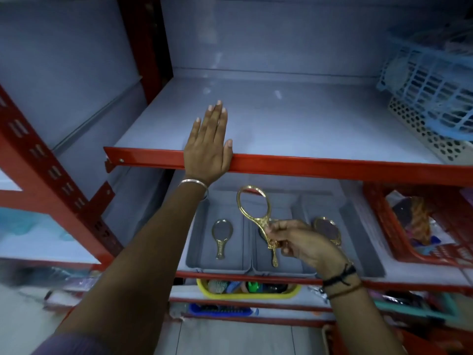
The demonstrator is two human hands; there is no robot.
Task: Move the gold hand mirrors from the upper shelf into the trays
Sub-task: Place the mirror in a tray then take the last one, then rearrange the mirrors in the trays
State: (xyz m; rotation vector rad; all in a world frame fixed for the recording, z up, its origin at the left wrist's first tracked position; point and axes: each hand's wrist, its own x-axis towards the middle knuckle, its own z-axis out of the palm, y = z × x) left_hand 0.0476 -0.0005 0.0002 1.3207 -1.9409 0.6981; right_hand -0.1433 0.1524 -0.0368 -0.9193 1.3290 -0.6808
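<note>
Red steel shelving with grey boards fills your view. Nearest you, your right hand [304, 242] pinches the handle of a gold hand mirror [254, 213], fingers closed round it, the head tilted up and to the left so its long axis runs diagonally. It hangs just above the grey trays [202, 252] on the lower shelf, over the middle compartment, where another mirror [274, 256] seems to lie already, mostly hidden by your hand. The left compartment holds one mirror [221, 237], the right another [329, 229]. Lowering straight down, handle toward you, looks like the move. Farther up, your left hand [208, 147] lies flat and open on the upper shelf [307, 119], holding nothing; no mirrors show there, only baskets [432, 98] at its right end.
</note>
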